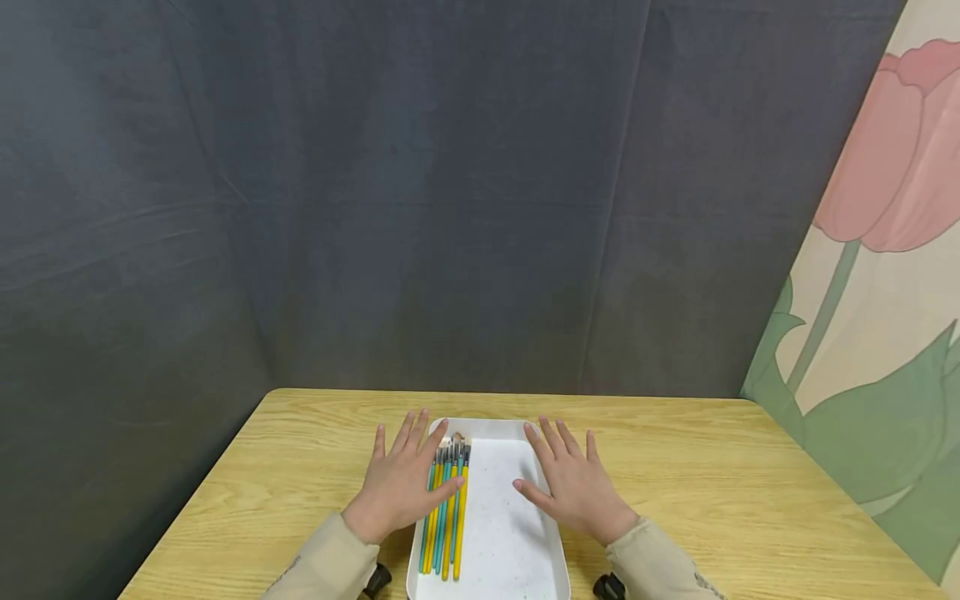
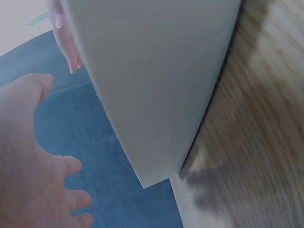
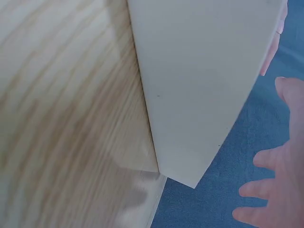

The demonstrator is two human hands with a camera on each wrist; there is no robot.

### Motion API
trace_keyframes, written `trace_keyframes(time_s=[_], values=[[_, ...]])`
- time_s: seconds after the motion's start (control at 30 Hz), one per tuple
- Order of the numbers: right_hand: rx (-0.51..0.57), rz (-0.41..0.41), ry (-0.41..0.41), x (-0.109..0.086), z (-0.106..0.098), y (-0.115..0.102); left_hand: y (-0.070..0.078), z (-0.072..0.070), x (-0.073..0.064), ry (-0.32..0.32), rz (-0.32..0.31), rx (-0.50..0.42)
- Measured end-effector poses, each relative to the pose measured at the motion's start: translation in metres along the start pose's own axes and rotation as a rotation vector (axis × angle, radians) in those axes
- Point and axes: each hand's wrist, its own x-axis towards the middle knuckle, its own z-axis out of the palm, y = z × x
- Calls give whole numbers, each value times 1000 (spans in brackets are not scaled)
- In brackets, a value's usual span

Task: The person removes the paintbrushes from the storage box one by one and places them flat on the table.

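A white rectangular tray (image 1: 510,533) lies on the table between my two hands. Along its left side is a row of several paintbrushes (image 1: 450,525) with yellow and teal handles, bristles toward the far end. My left hand (image 1: 405,483) is spread palm down above the tray's left edge, its thumb and palm covering part of the brushes. Over the right edge my right hand (image 1: 573,487) is spread the same way, fingers apart and holding nothing. Both wrist views show the tray's outer side wall (image 2: 152,85) beside straight fingers.
The tray stands on a light wood-grain table (image 1: 712,492). Behind and to the left hangs a dark grey-blue cloth (image 1: 450,208). At the right is a wall panel painted with a pink tulip (image 1: 885,158).
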Motion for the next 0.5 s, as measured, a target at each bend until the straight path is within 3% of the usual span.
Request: trace_keyframes(time_s=[0.2, 0.37, 0.5], values=[[43, 37, 7, 1, -3, 0, -1, -5, 0, -34, -10, -114], [109, 103, 54, 1, -7, 3, -3, -6, 2, -78, -77, -246], [183, 187, 44, 0, -8, 4, -6, -3, 4, -76, -142, -307]])
